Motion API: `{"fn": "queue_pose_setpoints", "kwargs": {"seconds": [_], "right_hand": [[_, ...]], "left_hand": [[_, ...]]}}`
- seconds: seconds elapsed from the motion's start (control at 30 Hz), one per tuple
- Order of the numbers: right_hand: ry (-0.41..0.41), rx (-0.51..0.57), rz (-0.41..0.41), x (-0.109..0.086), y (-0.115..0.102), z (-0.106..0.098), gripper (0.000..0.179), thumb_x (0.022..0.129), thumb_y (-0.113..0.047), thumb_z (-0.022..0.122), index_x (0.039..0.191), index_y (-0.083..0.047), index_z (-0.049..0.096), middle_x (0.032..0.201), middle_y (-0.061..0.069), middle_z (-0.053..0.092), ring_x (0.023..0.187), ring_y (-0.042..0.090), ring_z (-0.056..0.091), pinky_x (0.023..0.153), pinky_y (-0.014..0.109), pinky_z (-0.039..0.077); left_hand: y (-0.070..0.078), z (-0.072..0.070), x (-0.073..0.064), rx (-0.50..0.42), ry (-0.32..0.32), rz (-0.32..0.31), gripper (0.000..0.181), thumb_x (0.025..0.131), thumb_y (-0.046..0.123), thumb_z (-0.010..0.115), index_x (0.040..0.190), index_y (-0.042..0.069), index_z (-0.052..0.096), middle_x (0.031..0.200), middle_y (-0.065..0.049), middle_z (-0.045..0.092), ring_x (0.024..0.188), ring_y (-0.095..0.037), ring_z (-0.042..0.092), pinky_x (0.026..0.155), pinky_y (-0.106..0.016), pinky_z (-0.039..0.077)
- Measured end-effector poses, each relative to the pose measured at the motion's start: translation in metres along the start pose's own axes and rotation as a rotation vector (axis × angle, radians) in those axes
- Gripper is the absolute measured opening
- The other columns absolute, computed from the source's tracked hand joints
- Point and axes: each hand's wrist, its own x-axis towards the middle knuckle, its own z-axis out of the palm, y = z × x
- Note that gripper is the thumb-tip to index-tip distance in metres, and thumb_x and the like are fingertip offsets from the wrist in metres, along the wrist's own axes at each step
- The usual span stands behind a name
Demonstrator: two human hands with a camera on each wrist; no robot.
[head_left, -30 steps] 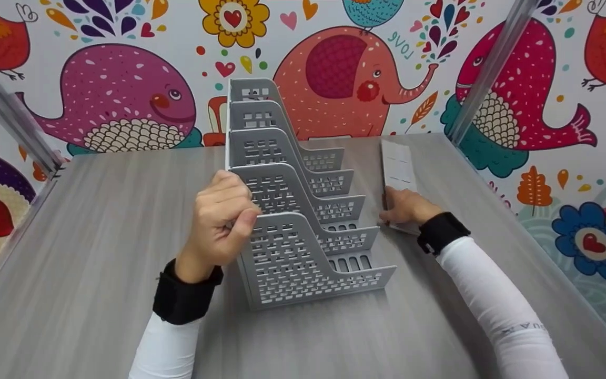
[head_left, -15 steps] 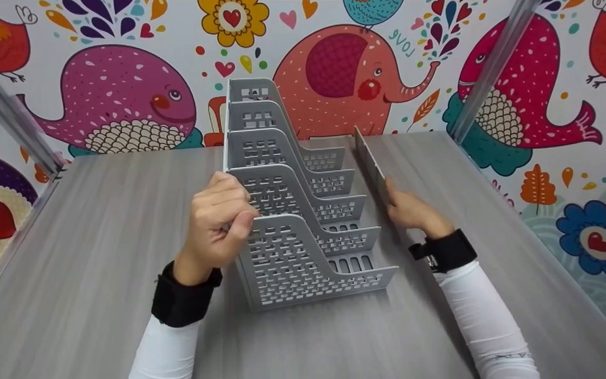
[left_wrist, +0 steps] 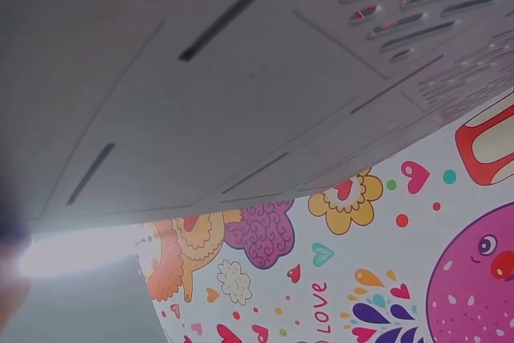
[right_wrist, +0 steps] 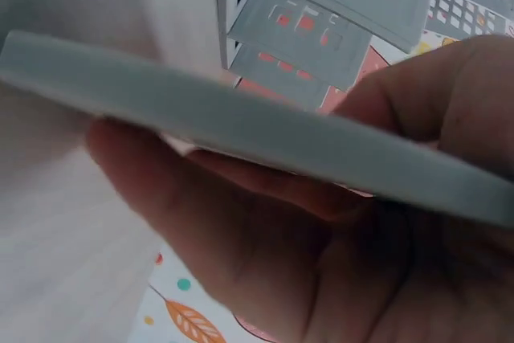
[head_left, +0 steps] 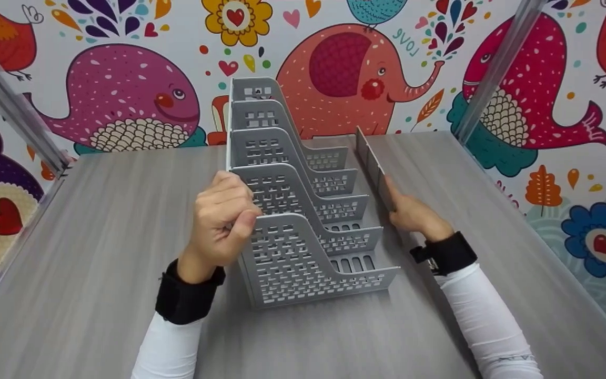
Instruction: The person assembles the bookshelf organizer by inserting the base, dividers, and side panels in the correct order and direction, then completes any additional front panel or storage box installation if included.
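Observation:
A grey plastic file organizer [head_left: 287, 263] with several stepped, perforated dividers stands in the middle of the table. My left hand [head_left: 224, 218] grips the upper left edge of its near dividers, thumb on the nearest one. The left wrist view looks along the organizer's slotted back wall [left_wrist: 233, 110]. Just right of the organizer, my right hand [head_left: 416, 215] holds a thin grey panel [head_left: 372, 160] on edge, apart from the divider ends. In the right wrist view, the panel's edge [right_wrist: 241, 122] runs between the thumb and the fingers [right_wrist: 217, 230].
A grey wood-grain table [head_left: 103, 252] lies under everything. Behind it rises a wall [head_left: 250, 31] printed with cartoon animals, with metal posts [head_left: 497, 68] at the corners. Black bands [head_left: 190, 292] circle both wrists.
My right hand has turned the panel from lying tilted, pale face up, to standing on edge, and brought it left toward the organizer. The left hand stays in place.

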Motion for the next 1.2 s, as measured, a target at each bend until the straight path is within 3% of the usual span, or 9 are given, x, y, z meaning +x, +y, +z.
{"fn": "queue_pose_setpoints", "kwargs": {"seconds": [0.17, 0.4, 0.53, 0.63, 0.9, 0.97, 1.07, 1.13, 1.2], "right_hand": [[0.033, 0.048, -0.034, -0.009, -0.006, -0.008, 0.085, 0.083, 0.004, 0.046, 0.156, 0.011, 0.003, 0.130, 0.046, 0.052, 0.105, 0.047, 0.060, 0.098, 0.058, 0.047], [0.047, 0.058, -0.047, -0.032, -0.035, -0.027, 0.077, 0.087, 0.003, 0.042, 0.154, 0.015, 0.005, 0.125, 0.042, 0.055, 0.088, 0.036, 0.055, 0.075, 0.043, 0.044], [0.073, 0.064, -0.069, -0.047, -0.050, -0.035, 0.075, 0.090, 0.003, 0.040, 0.157, 0.009, 0.006, 0.142, 0.041, 0.045, 0.101, 0.038, 0.058, 0.086, 0.048, 0.047], [0.070, 0.096, -0.090, -0.056, -0.057, -0.036, 0.073, 0.092, 0.003, 0.038, 0.159, 0.002, 0.010, 0.157, 0.033, 0.032, 0.122, 0.039, 0.054, 0.105, 0.055, 0.045], [-0.027, 0.150, -0.063, -0.066, -0.067, -0.040, 0.057, 0.099, -0.007, 0.035, 0.155, 0.003, 0.031, 0.158, 0.025, 0.037, 0.128, 0.036, 0.047, 0.116, 0.058, 0.036], [-0.061, 0.177, -0.047, -0.066, -0.066, -0.041, 0.057, 0.100, -0.010, 0.036, 0.155, 0.002, 0.030, 0.149, 0.023, 0.047, 0.123, 0.033, 0.050, 0.111, 0.053, 0.042], [-0.080, 0.209, -0.047, -0.064, -0.063, -0.042, 0.056, 0.100, -0.014, 0.043, 0.153, 0.001, 0.036, 0.092, 0.011, 0.060, 0.079, 0.023, 0.055, 0.075, 0.035, 0.053], [-0.053, 0.227, -0.065, -0.061, -0.060, -0.042, 0.050, 0.100, -0.015, 0.051, 0.147, 0.003, 0.046, 0.076, 0.002, 0.047, 0.066, 0.017, 0.046, 0.056, 0.028, 0.038], [0.000, 0.230, -0.092, -0.060, -0.059, -0.041, 0.041, 0.098, -0.013, 0.058, 0.135, 0.004, 0.058, 0.074, 0.004, 0.055, 0.065, 0.017, 0.048, 0.055, 0.026, 0.038]], "left_hand": [[0.000, 0.001, -0.001, 0.000, -0.001, 0.005, 0.047, 0.100, 0.021, 0.048, 0.056, 0.007, 0.055, 0.051, -0.001, 0.040, 0.055, -0.015, 0.034, 0.068, -0.034, 0.031], [0.000, 0.002, 0.000, -0.010, 0.004, 0.014, 0.045, 0.099, 0.020, 0.047, 0.057, 0.007, 0.056, 0.051, -0.001, 0.041, 0.055, -0.015, 0.034, 0.069, -0.034, 0.030], [0.000, 0.002, 0.000, -0.011, 0.003, 0.012, 0.044, 0.099, 0.020, 0.047, 0.058, 0.007, 0.057, 0.053, -0.002, 0.043, 0.056, -0.016, 0.036, 0.069, -0.034, 0.030], [0.000, 0.001, 0.000, -0.008, 0.000, 0.007, 0.043, 0.098, 0.020, 0.048, 0.059, 0.007, 0.057, 0.053, -0.002, 0.043, 0.057, -0.016, 0.037, 0.070, -0.034, 0.030], [0.000, 0.001, -0.002, 0.000, -0.002, -0.009, 0.047, 0.101, 0.024, 0.047, 0.059, 0.007, 0.058, 0.054, -0.002, 0.043, 0.057, -0.016, 0.036, 0.070, -0.033, 0.029], [0.001, 0.001, -0.001, 0.003, -0.003, -0.011, 0.048, 0.102, 0.026, 0.047, 0.059, 0.007, 0.057, 0.054, -0.002, 0.042, 0.057, -0.016, 0.036, 0.070, -0.033, 0.028], [0.001, 0.001, -0.001, 0.006, -0.004, -0.014, 0.049, 0.103, 0.028, 0.047, 0.059, 0.007, 0.057, 0.054, -0.002, 0.042, 0.057, -0.015, 0.036, 0.070, -0.033, 0.028], [0.001, 0.001, -0.001, 0.005, -0.001, -0.012, 0.049, 0.102, 0.028, 0.047, 0.059, 0.007, 0.057, 0.054, -0.002, 0.042, 0.057, -0.016, 0.036, 0.070, -0.033, 0.028], [0.001, 0.002, -0.001, 0.002, -0.001, -0.013, 0.049, 0.102, 0.028, 0.047, 0.059, 0.007, 0.057, 0.054, -0.002, 0.042, 0.057, -0.016, 0.036, 0.070, -0.033, 0.029]]}}
